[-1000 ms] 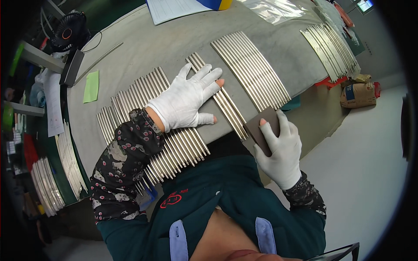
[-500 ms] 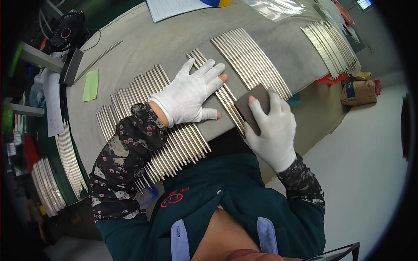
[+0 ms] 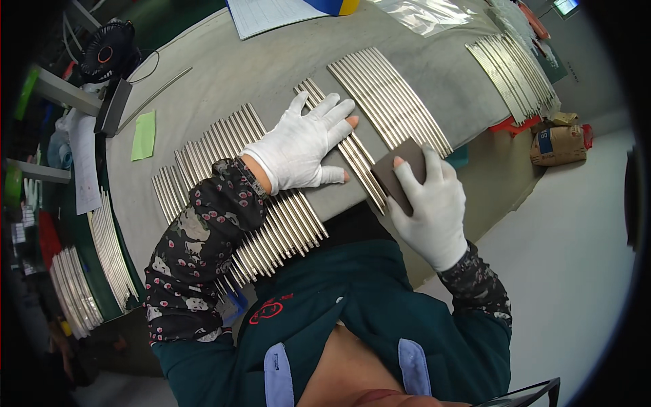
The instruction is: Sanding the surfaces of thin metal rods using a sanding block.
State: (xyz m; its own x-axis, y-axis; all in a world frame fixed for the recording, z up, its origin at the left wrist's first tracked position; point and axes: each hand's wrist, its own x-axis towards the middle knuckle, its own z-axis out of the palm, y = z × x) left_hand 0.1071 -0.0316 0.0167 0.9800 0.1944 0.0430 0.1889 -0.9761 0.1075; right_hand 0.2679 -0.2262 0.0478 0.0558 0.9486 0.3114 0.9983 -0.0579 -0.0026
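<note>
My left hand (image 3: 299,148), in a white glove with bare fingertips, lies flat with fingers spread. Its fingers rest across a narrow row of slim metal rods (image 3: 365,173) that reaches the table's near edge. In my right hand (image 3: 435,218), also gloved, is a dark brown-grey sanding sponge (image 3: 395,178), gripped between thumb and fingers. The sponge is beside the near end of that row; whether it touches the rods is hard to make out. Under my left wrist and forearm lies a wide row of rods (image 3: 298,224), and another row (image 3: 386,95) lies to the right.
The grey table (image 3: 461,95) curves round me. More rods (image 3: 512,74) lie at its far right. A green paper slip (image 3: 143,136), a lone rod (image 3: 154,100) and a black fan (image 3: 107,51) are at left. At the back are a clear plastic bag (image 3: 424,15) and paper sheets (image 3: 268,15).
My right hand and the sanding sponge have shifted slightly right and toward me. My left hand has barely moved, still flat on the narrow row.
</note>
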